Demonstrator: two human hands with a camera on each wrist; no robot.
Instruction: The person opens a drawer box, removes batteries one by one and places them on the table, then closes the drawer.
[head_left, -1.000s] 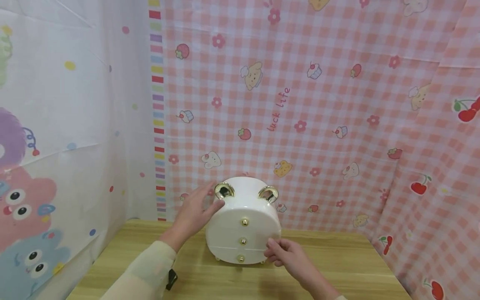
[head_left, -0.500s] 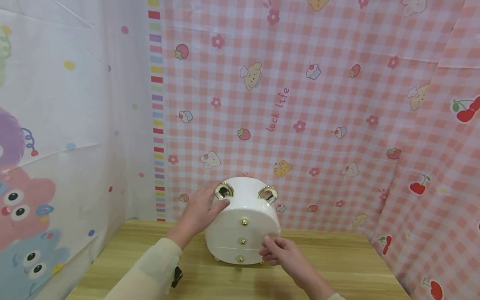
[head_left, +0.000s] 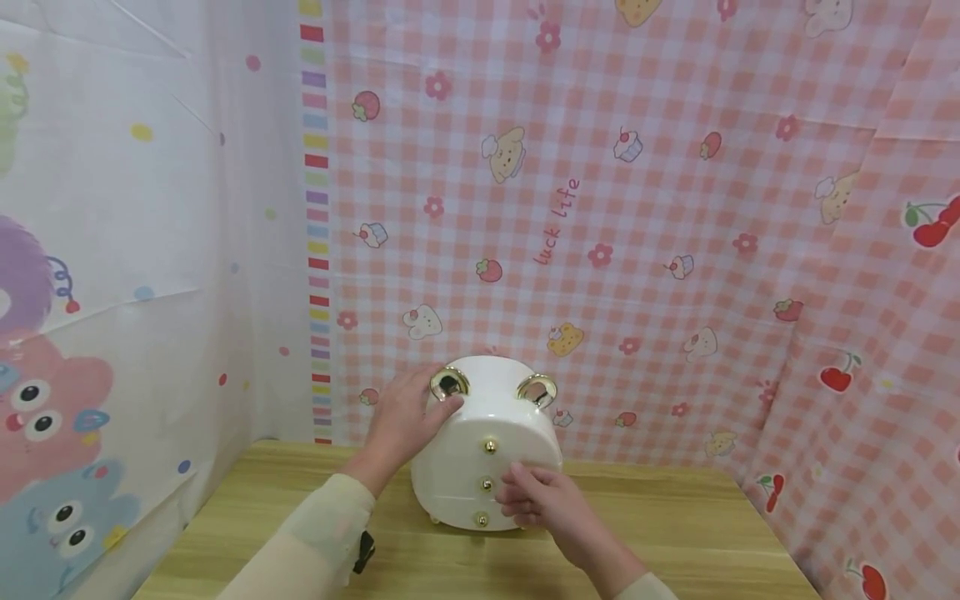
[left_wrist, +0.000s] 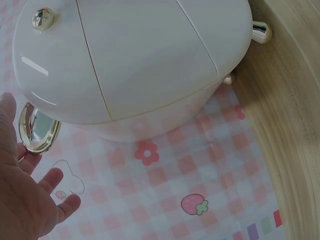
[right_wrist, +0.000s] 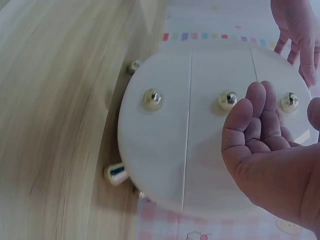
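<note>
A white, rounded drawer box (head_left: 450, 467) stands on the table, with gold ear-shaped rings on top and three gold knobs down its front. My left hand (head_left: 401, 421) is at the box's upper left, beside the left ear ring (left_wrist: 40, 127), its fingers spread and relaxed. Whether they touch the ring is hard to tell. In front of the box's right half is my right hand (head_left: 551, 504), close to the middle knob (right_wrist: 227, 101). Its fingers are loosely bent with the thumb apart, and nothing is held. Seams between the drawers show in both wrist views, all flush.
The wooden table (head_left: 675, 533) carries the box near its back edge. Behind hangs a pink checked cloth (head_left: 637, 317), and a white printed cloth (head_left: 165, 250) covers the left side. A black strap piece (head_left: 363, 552) hangs by the left sleeve.
My right hand has moved left across the box's front, toward the middle knob. The left hand has shifted slightly right, closer against the left ear ring. The box has not moved.
</note>
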